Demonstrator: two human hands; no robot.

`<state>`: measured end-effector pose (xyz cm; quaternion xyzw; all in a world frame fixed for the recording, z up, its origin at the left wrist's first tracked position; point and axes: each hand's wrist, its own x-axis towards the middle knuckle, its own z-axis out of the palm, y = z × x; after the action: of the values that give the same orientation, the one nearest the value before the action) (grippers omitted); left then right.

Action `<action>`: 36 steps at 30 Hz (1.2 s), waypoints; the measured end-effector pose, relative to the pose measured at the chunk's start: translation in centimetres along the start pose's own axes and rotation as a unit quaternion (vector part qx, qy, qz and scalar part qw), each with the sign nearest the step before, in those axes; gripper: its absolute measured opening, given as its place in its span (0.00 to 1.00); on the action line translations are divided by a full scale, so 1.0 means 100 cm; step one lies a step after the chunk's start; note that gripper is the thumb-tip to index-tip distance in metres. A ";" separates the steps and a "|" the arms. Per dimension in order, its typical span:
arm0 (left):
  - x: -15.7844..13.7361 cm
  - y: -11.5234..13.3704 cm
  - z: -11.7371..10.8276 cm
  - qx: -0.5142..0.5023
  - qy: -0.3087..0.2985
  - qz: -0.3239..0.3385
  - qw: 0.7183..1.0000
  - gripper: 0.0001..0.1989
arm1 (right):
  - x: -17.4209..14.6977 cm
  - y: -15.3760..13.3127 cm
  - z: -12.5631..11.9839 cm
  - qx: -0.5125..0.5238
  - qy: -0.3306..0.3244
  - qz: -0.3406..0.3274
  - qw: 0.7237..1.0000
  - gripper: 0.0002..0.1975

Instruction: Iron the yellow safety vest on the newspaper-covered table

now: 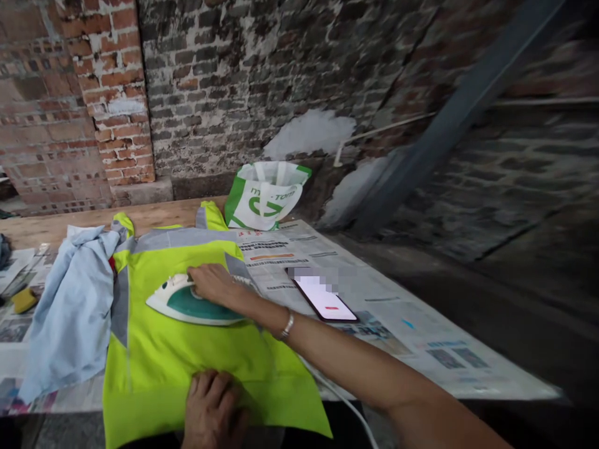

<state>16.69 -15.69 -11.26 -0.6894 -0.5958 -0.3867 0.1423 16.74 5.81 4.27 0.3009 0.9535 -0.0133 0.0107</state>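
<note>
A neon yellow safety vest (pixel 159 355) with grey reflective bands lies spread on the newspaper-covered table. My right hand (pixel 213 284) grips the handle of a white and green clothes iron (pixel 187 302), which rests flat on the vest with its tip pointing left. My left hand (pixel 213 408) presses flat on the vest's near edge, fingers together. The iron's white cord (pixel 346 402) trails off the near side of the table under my right forearm.
A light blue garment (pixel 70 312) lies crumpled left of the vest. A phone (pixel 325 299) with a lit screen sits on the newspaper (pixel 421 337) to the right. A green and white bag (pixel 264 196) stands at the back by the brick wall. A yellow sponge (pixel 23 300) lies far left.
</note>
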 end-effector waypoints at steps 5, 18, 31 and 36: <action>0.003 0.004 -0.001 -0.024 0.009 -0.008 1.000 0.08 | 0.070 0.010 -0.005 0.011 0.050 0.056 0.997 0.20; 0.005 0.006 -0.003 -0.030 -0.001 -0.018 0.999 0.05 | 0.097 0.034 -0.008 0.009 -0.020 0.055 0.998 0.20; 0.000 -0.006 -0.001 0.001 -0.016 0.012 1.000 0.14 | -0.053 0.000 0.000 0.011 -0.036 -0.046 0.998 0.17; 0.004 -0.002 -0.004 0.000 0.003 0.006 1.000 0.12 | -0.006 0.013 -0.001 0.008 -0.002 -0.003 1.000 0.18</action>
<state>16.42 -15.61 -10.81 -0.6917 -0.5912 -0.3880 0.1464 17.98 6.57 4.31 0.2980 0.9542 -0.0220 0.0102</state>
